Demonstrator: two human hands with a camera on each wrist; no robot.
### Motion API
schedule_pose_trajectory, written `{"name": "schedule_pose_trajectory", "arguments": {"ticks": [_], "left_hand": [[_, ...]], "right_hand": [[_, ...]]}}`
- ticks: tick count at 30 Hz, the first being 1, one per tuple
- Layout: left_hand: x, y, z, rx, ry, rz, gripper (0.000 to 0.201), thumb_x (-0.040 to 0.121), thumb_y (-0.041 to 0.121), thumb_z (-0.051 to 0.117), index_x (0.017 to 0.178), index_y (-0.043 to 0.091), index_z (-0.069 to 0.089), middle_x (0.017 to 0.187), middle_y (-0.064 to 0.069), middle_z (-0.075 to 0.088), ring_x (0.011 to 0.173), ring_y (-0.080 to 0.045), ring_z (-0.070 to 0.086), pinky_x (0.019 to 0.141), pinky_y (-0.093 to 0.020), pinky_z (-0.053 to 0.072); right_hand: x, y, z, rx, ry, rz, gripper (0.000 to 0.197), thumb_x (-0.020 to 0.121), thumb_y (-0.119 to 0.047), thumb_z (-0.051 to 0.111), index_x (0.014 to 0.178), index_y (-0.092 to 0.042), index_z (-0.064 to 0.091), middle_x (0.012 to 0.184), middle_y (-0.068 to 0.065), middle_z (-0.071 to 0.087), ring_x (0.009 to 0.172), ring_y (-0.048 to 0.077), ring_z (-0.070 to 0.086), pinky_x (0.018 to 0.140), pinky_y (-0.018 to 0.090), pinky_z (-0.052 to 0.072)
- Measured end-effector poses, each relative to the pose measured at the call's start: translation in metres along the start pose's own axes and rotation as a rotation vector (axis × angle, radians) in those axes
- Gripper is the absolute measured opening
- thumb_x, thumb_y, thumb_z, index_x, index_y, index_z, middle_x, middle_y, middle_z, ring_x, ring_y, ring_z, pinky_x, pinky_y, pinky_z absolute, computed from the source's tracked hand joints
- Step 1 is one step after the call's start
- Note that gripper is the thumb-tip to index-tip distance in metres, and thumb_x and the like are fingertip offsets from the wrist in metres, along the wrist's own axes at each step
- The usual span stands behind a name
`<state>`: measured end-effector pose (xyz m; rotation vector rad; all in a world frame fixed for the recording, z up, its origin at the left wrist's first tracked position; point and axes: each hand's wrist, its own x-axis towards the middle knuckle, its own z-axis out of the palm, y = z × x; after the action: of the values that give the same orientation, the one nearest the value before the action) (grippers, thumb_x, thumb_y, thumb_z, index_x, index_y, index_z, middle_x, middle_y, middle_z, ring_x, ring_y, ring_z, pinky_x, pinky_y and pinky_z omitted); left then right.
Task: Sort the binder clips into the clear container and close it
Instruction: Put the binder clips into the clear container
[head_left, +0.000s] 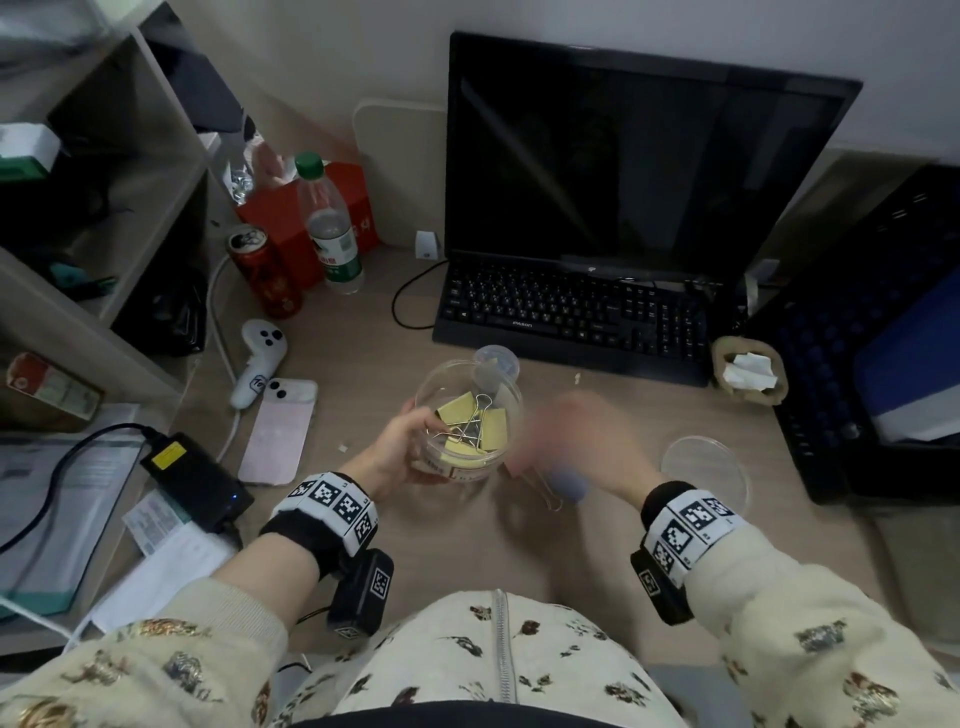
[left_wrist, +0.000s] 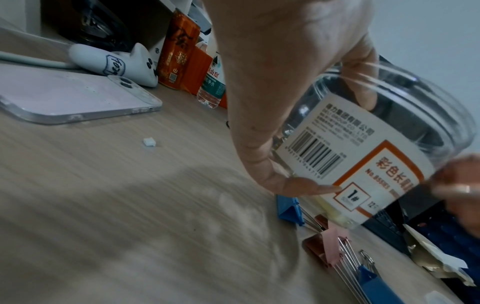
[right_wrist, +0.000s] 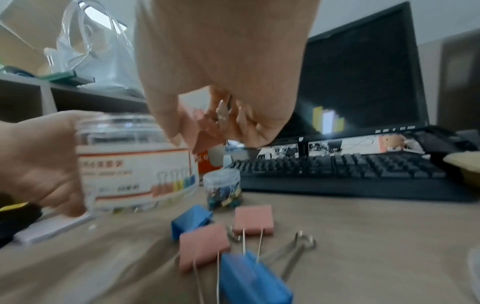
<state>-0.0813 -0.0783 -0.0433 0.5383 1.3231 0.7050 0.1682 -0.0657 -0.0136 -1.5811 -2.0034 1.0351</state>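
Yellow binder clips (head_left: 470, 423) in the clear container (head_left: 498, 457) with its white, orange-bordered label (left_wrist: 363, 156), pink clips (right_wrist: 253, 220) and blue clips (right_wrist: 253, 277) on the pale wood-grain table (head_left: 467, 535), cream floral-print sleeves (head_left: 810, 623) at bottom, black-and-white checkered wristbands (head_left: 332, 501).

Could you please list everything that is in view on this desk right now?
jar: one, clear, desk centre, held
yellow clips: several, inside jar
loose clips: two pink, two blue, on desk by jar
lid: one, clear, right of jar
small tub: one, clear, behind jar
keyboard: black
monitor: black
phone: pink, left
can: red
bottle: green cap
left hand: grips jar
right hand: blurred, pinches a pink clip
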Motion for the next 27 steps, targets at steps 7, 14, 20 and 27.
{"name": "schedule_pose_trajectory", "arguments": {"ticks": [7,14,20,27], "left_hand": [[-0.004,-0.002,0.007,0.066,-0.074,-0.008,0.085,0.059,0.025,0.057,0.142,0.036,0.039,0.115,-0.009,0.067,0.084,-0.026,0.067,0.063,-0.036,0.058],[-0.008,-0.003,0.010,0.126,-0.114,-0.012,0.088,0.056,0.030,0.061,0.142,0.035,0.041,0.124,-0.014,0.064,0.097,-0.029,0.064,0.066,-0.037,0.057],[-0.014,-0.005,0.011,0.141,-0.244,0.023,0.107,0.050,0.032,0.076,0.146,0.042,0.028,0.142,-0.005,0.048,0.120,-0.031,0.058,0.075,-0.041,0.059],[-0.017,-0.006,0.014,0.063,-0.382,0.070,0.096,0.058,0.023,0.079,0.140,0.041,0.033,0.135,-0.006,0.052,0.101,-0.020,0.069,0.075,-0.037,0.059]], "right_hand": [[0.006,-0.049,-0.026,0.342,0.025,-0.173,0.036,0.080,-0.042,0.074,0.111,-0.026,0.066,0.101,0.001,0.067,0.094,0.024,0.066,0.083,0.047,0.056],[0.009,-0.057,0.007,0.129,-0.196,-0.016,0.038,0.083,-0.045,0.070,0.111,-0.020,0.068,0.091,-0.009,0.068,0.074,-0.004,0.060,0.066,0.020,0.047],[0.019,-0.053,0.033,-0.191,-0.085,0.118,0.052,0.073,-0.061,0.060,0.110,-0.026,0.062,0.101,-0.004,0.070,0.091,0.018,0.066,0.081,0.039,0.056],[0.024,-0.061,0.047,-0.254,-0.138,0.055,0.033,0.093,-0.044,0.050,0.109,-0.021,0.066,0.097,0.005,0.072,0.091,0.024,0.066,0.080,0.038,0.053]]}}
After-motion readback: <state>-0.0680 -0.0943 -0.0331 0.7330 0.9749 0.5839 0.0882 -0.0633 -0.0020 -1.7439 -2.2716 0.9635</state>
